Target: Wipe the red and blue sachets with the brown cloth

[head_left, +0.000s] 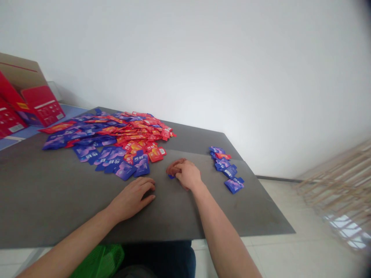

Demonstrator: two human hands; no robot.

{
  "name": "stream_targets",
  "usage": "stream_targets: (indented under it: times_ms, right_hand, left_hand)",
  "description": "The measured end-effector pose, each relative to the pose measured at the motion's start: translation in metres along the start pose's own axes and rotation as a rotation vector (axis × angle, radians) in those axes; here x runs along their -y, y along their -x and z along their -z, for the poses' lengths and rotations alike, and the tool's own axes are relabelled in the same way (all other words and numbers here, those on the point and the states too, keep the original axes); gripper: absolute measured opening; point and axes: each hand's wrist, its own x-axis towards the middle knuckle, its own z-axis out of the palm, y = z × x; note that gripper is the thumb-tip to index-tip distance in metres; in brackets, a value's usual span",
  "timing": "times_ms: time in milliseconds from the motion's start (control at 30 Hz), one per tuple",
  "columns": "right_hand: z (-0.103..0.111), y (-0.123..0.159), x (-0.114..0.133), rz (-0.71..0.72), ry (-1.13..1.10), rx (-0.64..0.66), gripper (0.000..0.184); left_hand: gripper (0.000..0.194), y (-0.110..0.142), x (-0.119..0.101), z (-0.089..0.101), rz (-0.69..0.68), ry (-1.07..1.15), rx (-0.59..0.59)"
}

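**What's around the person's hands?**
The right hand (188, 174) sits near the middle of the grey worktop (43, 193), with the left hand (131, 199) to its left, lower in the frame. A large heap of red and blue sachets (116, 135) spreads across the upper left of the worktop, and its nearest blue sachets lie just above the left hand's fingertips. To the right, a loose row of mostly blue sachets (226, 168) runs toward the lower right.

**And farther off?**
A cardboard box with red flaps (21, 73) stands at the upper left, beyond the worktop. A green mesh bag (100, 262) shows at the bottom edge, a slatted wooden rack (336, 181) leans at the right, and floor tiles (278, 216) show past the worktop's right edge.

**What are the hands doing?**
The left hand rests palm down, fingers loosely curved, holding nothing that can be seen. The right hand is closed over a blue sachet (171, 177), pressed near the worktop.

**Which way does that sachet point?**
Only a small blue corner shows, poking out to the left under the fingers. Its long axis can't be told. It lies between the heap and the row, nearer the heap.
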Motion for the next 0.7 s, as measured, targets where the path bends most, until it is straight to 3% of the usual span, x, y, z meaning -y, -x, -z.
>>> stream_targets:
  times_ms: [133, 267, 400, 567, 700]
  right_hand:
    - [0.013, 0.004, -0.001, 0.075, -0.053, 0.048, 0.026]
    - [0.030, -0.011, -0.023, -0.115, -0.014, -0.122, 0.036]
    - [0.024, -0.023, -0.035, -0.138, 0.003, -0.087, 0.030]
    - [-0.006, 0.014, -0.006, -0.040, -0.005, -0.039, 0.029]
    - [-0.017, 0.054, 0.025, -0.025, 0.031, -0.094, 0.024]
  left_hand:
    - [0.014, -0.001, 0.001, 0.000, -0.024, -0.019, 0.002]
    - [0.016, -0.001, 0.004, 0.000, -0.031, -0.023, -0.011]
    - [0.015, 0.000, 0.005, 0.000, -0.019, -0.016, -0.006]
    - [0.016, 0.001, 0.005, -0.001, -0.019, -0.004, 0.001]
    - [0.018, 0.000, 0.008, 0.000, -0.033, 0.017, 0.019]
